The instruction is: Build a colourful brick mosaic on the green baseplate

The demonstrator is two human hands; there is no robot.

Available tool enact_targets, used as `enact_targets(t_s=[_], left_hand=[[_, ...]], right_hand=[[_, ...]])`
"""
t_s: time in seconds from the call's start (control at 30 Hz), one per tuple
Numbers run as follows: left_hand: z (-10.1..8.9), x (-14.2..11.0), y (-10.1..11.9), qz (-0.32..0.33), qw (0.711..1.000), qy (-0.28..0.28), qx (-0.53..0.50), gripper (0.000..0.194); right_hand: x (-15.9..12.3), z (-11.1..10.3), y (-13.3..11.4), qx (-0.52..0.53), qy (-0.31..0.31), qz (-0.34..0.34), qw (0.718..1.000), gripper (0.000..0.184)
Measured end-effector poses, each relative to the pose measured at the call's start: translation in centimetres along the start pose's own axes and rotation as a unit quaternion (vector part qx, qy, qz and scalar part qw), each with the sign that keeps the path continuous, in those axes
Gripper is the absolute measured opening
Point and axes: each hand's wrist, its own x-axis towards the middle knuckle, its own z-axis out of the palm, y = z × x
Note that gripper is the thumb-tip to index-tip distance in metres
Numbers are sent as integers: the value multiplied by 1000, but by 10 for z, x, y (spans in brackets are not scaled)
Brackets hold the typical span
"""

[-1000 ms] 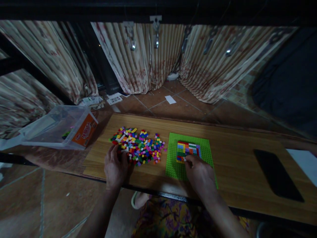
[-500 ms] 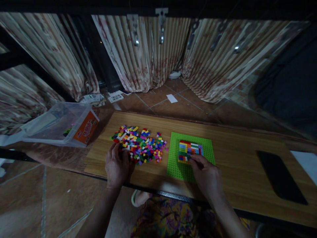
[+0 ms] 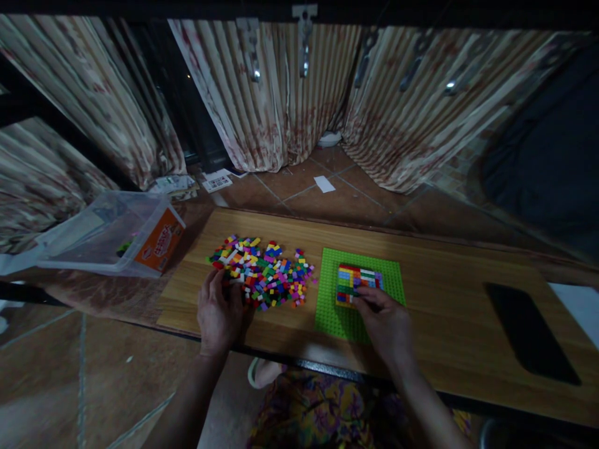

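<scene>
On the wooden table top (image 3: pixel 449 312), a green studded baseplate (image 3: pixel 395 280) carries a compact patch of multicoloured building bricks (image 3: pixel 360 275) laid in rows. My right hand (image 3: pixel 386 321) is over the lower right of that patch, thumb and index finger pinched together at its edge. Whatever is between those fingertips is too small and hidden to make out. To the left spreads a heap of loose coloured bricks (image 3: pixel 274 277). My left hand (image 3: pixel 219 315) rests at the heap's near left edge, fingers curved and thumb apart from them, close to a red brick (image 3: pixel 218 265).
A clear plastic bin (image 3: pixel 107 249) with an orange label stands left of the table. A flat black object (image 3: pixel 531 330) lies on the right of the table, near a white sheet (image 3: pixel 578 308). Striped curtains (image 3: pixel 281 100) hang beyond the tiled floor.
My right hand has shifted slightly left and up over the brick patch. My left hand stays at the heap, almost unmoved. The whole view has tilted a little.
</scene>
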Motion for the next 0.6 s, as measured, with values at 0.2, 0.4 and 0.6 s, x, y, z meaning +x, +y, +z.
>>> enact_targets(t_s=[0.2, 0.4, 0.6], left_hand=[[0, 0, 0, -1, 1000, -3, 5, 44], [1, 0, -1, 3, 1000, -2, 0, 43], [0, -1, -1, 6, 1000, 2, -4, 40]], right_hand=[[0, 1, 1, -13, -2, 7, 1000, 30], [0, 1, -2, -23, -5, -7, 1000, 29], [-4, 0, 1, -67, 10, -32, 997, 31]])
